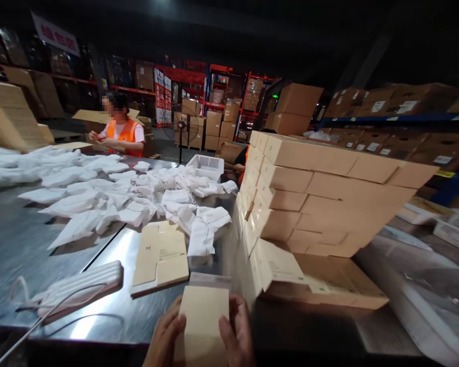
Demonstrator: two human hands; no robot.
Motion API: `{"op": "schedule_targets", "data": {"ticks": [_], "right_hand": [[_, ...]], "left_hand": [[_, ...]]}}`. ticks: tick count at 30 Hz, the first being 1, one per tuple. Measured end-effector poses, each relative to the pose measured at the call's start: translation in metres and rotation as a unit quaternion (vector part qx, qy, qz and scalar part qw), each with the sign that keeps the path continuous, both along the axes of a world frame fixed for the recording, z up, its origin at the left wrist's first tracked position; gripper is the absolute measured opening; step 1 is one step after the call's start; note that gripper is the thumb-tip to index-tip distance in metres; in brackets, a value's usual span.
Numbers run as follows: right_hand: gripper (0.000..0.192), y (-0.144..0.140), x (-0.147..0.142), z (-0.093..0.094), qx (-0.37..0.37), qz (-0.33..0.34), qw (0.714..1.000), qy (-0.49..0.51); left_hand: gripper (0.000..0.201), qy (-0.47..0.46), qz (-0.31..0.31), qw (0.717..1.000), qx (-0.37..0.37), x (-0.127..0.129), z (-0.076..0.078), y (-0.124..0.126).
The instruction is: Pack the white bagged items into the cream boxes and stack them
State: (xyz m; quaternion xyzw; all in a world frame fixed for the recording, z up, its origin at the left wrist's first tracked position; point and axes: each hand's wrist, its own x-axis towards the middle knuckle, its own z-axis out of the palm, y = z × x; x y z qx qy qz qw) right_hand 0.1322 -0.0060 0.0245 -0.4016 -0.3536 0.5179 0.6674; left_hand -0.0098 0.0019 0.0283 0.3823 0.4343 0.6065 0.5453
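Left hand and right hand are clamped on opposite sides of a small tan carton, thumbs toward its upper face, fingers wrapped down the sides. The carton lies low in the view, at the near edge of the counter, just left of the large carton stack. A pale strip shows past its far end; whether it is attached cannot be told.

Handling, as judged from appearance: the carton is probably light, of stiff, dry card with a smooth but not slippery face. Its contents, if any, are hidden. Corners and broad panels would likely dent under hard pressure, so the best hold is along the two long side walls, with the thumbs resting lightly on top.

Surface: the counter is shiny metal with a dark seam. It bears flat tan cartons beyond the left hand, a ribbed pale object with a cord, a broad spread of soft white packets, and a white perforated basket at the far side.

Room: a dim warehouse. Across the counter stands a person in an orange vest; behind are a fan and red-framed shelving. Boxes fill a blue-railed shelf at right.
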Motion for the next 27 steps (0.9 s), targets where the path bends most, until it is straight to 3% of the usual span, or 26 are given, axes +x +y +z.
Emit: {"op": "schedule_targets", "data": {"ticks": [2, 4, 6, 7, 8, 10, 12, 14, 19, 22, 27], "right_hand": [[0.058, 0.008, -0.002, 0.007, 0.065, -0.022, 0.997, 0.046], [0.058, 0.016, 0.002, 0.013, 0.111, -0.015, 0.993, 0.019], [0.051, 0.021, 0.009, 0.021, 0.144, -0.026, 0.984, -0.104], [0.047, 0.023, 0.013, 0.027, 0.170, -0.058, 0.964, -0.197], [0.044, 0.024, 0.016, 0.034, 0.207, -0.096, 0.927, -0.297], [0.038, 0.024, 0.021, 0.052, 0.303, -0.147, 0.819, -0.465], [0.032, 0.023, 0.021, 0.070, 0.388, -0.145, 0.728, -0.546], [0.026, 0.021, 0.019, 0.086, 0.433, -0.141, 0.687, -0.567], [0.026, 0.012, 0.020, 0.103, 0.450, -0.161, 0.655, -0.586], [0.028, 0.007, 0.025, 0.104, 0.455, -0.159, 0.652, -0.585], [0.020, 0.006, 0.020, 0.102, 0.448, -0.197, 0.659, -0.571]], "left_hand": [[0.052, -0.073, 0.003, 0.997, 0.032, -0.001, -0.006, 0.006], [0.068, -0.096, 0.001, 0.994, 0.049, -0.004, -0.012, 0.010], [0.068, -0.051, -0.001, 0.998, 0.044, -0.006, -0.017, 0.011], [0.064, -0.012, -0.001, 0.999, 0.047, -0.006, -0.018, 0.010], [0.061, 0.032, 0.004, 0.998, 0.057, -0.005, -0.019, 0.008], [0.059, 0.111, 0.009, 0.989, 0.097, 0.000, -0.016, 0.002], [0.060, 0.171, 0.004, 0.974, 0.147, 0.008, -0.009, -0.006], [0.062, 0.217, -0.010, 0.958, 0.186, 0.015, -0.003, -0.013], [0.076, 0.288, -0.048, 0.938, 0.187, 0.024, -0.002, -0.021], [0.083, 0.313, -0.063, 0.932, 0.171, 0.024, -0.004, -0.023], [0.075, 0.326, -0.081, 0.936, 0.107, 0.027, 0.000, -0.027]]}}
